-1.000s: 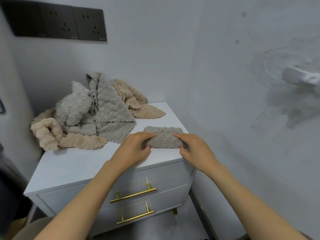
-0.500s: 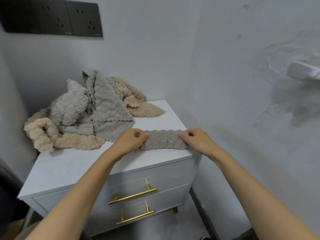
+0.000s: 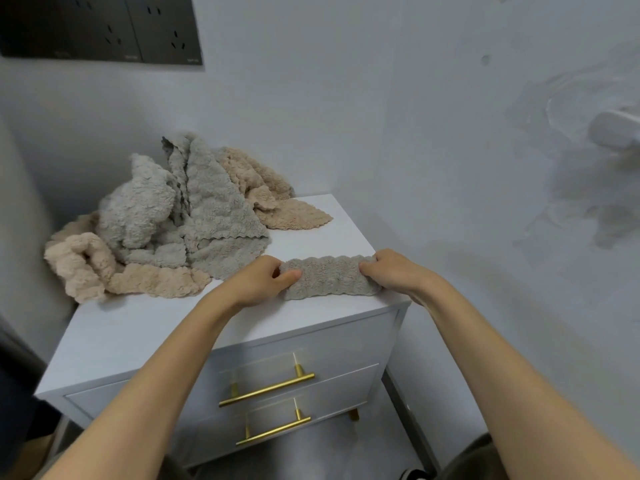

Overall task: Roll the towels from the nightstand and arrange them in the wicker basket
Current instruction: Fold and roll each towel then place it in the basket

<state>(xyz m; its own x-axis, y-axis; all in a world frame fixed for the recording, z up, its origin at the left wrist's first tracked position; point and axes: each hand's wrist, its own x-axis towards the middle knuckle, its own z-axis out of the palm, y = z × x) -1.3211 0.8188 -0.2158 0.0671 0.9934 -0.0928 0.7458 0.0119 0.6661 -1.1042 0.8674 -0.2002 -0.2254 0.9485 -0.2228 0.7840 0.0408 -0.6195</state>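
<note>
The grey towel roll (image 3: 329,277) I grip is nubby, fluffy cloth, like the heaped towels (image 3: 214,209). My nightstand (image 3: 138,327) looks smooth, matt white; its 2 handles (image 3: 266,389) are glossy gold metal.

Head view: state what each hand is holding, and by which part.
Both hands hold the rolled grey towel lying on the nightstand. The left hand grips its left end and the right hand grips its right end.

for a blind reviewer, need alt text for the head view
The left hand and right hand grip the ends of a rolled grey towel near the front right corner of a white nightstand. A loose heap of grey and beige towels lies at the back left; no basket is visible.
</note>
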